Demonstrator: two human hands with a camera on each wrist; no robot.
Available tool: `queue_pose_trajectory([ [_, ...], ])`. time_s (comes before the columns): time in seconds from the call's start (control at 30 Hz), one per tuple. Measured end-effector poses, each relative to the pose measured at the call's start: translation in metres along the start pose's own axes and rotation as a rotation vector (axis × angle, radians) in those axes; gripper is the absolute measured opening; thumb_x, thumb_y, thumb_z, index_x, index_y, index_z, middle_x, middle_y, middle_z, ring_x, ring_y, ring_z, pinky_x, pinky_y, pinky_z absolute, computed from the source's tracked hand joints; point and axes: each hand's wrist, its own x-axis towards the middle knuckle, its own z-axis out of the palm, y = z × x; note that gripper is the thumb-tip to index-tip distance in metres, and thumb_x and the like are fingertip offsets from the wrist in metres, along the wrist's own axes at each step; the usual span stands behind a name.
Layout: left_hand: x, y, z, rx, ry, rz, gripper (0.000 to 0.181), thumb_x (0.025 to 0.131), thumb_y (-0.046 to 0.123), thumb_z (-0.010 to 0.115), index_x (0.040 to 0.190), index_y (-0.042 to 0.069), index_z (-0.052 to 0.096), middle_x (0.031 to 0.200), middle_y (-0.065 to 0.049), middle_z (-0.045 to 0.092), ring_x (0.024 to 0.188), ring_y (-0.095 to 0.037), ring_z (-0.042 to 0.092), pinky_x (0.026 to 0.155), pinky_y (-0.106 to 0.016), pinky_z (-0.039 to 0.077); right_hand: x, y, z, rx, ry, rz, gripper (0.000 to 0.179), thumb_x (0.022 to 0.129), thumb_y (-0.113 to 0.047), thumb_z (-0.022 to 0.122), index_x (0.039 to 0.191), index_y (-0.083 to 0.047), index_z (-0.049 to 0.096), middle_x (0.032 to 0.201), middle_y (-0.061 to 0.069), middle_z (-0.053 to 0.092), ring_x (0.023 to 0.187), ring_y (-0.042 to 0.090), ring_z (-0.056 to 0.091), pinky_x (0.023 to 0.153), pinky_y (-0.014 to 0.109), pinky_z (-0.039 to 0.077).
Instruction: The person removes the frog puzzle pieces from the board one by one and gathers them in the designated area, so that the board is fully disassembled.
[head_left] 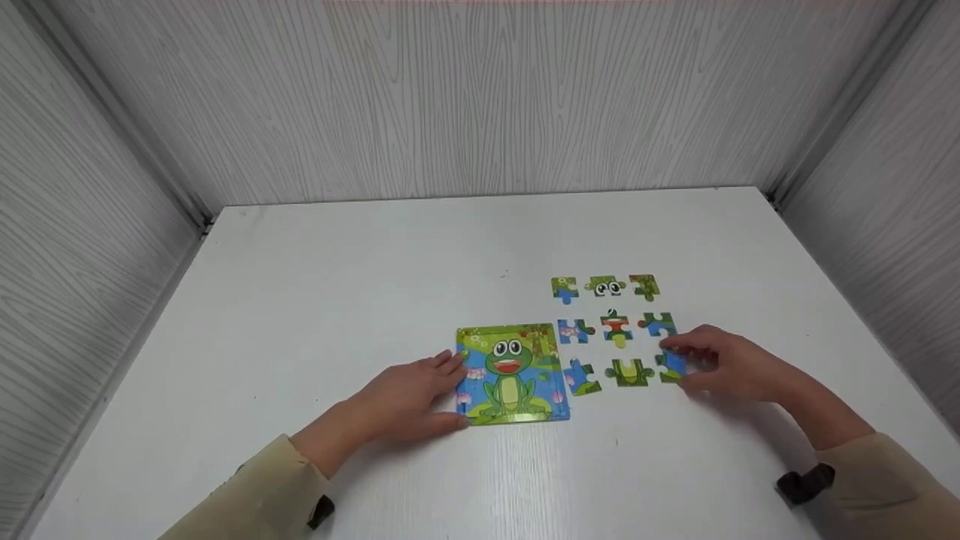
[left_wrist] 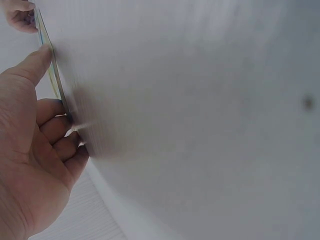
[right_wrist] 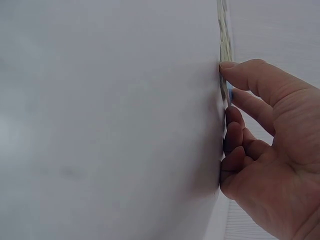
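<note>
A square puzzle board (head_left: 510, 375) with a green frog picture lies flat on the white table. My left hand (head_left: 416, 397) rests at its left side, thumb at the lower left corner and fingers along the left edge. The left wrist view shows that thumb (left_wrist: 37, 65) against the board's thin edge. To the right, my right hand (head_left: 731, 367) pinches the blue lower-right puzzle piece (head_left: 673, 364) between thumb and index finger, on the table. In the right wrist view, the other fingers (right_wrist: 234, 137) are curled against the tabletop, and the piece shows only edge-on.
Several more frog puzzle pieces lie spaced in rows right of the board, among them the eyes piece (head_left: 605, 286), the mouth piece (head_left: 616, 327) and the belly piece (head_left: 630, 373). Wood-grain panels (head_left: 480, 97) enclose the table (head_left: 337, 277) at the back and sides.
</note>
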Motion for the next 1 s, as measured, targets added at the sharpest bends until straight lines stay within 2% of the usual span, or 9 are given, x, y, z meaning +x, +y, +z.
queue_pose_trajectory([
  [0.33, 0.000, 0.001, 0.001, -0.002, 0.008, 0.002, 0.084, 0.099, 0.060, 0.064, 0.166, 0.016, 0.039, 0.172, -0.001, 0.033, 0.160, -0.023, 0.027, 0.124, -0.049, 0.034, -0.007, -0.002, 0.000, -0.011, 0.010, -0.008, 0.056, 0.091, -0.025, 0.086, 0.143, -0.015, 0.068, 0.120, 0.002, 0.059, 0.105, 0.022, 0.049, 0.082, 0.027, 0.044],
  [0.63, -0.002, -0.001, -0.001, 0.004, 0.005, -0.008, 0.085, 0.098, 0.063, 0.064, 0.166, 0.018, 0.039, 0.172, 0.001, 0.033, 0.160, -0.022, 0.026, 0.123, -0.050, 0.034, -0.004, -0.006, 0.001, -0.007, 0.009, 0.016, 0.057, 0.091, -0.026, 0.086, 0.144, -0.017, 0.067, 0.118, 0.002, 0.059, 0.106, 0.023, 0.049, 0.083, 0.028, 0.045],
  [0.87, -0.003, -0.001, -0.003, -0.063, 0.014, -0.017, 0.082, 0.098, 0.059, 0.067, 0.164, 0.019, 0.043, 0.171, 0.001, 0.036, 0.159, -0.023, 0.028, 0.124, -0.051, 0.033, -0.002, -0.007, -0.001, 0.044, 0.042, 0.011, 0.055, 0.093, -0.029, 0.084, 0.143, -0.014, 0.067, 0.120, 0.004, 0.064, 0.104, 0.023, 0.054, 0.083, 0.028, 0.048],
  [1.0, -0.004, -0.002, -0.010, -0.130, 0.060, -0.022, 0.077, 0.100, 0.055, 0.067, 0.163, 0.017, 0.045, 0.169, -0.002, 0.040, 0.158, -0.026, 0.032, 0.123, -0.054, 0.033, 0.001, -0.014, -0.010, 0.034, 0.095, 0.003, 0.050, 0.098, -0.034, 0.079, 0.143, -0.014, 0.068, 0.120, 0.004, 0.068, 0.104, 0.022, 0.058, 0.085, 0.025, 0.050],
])
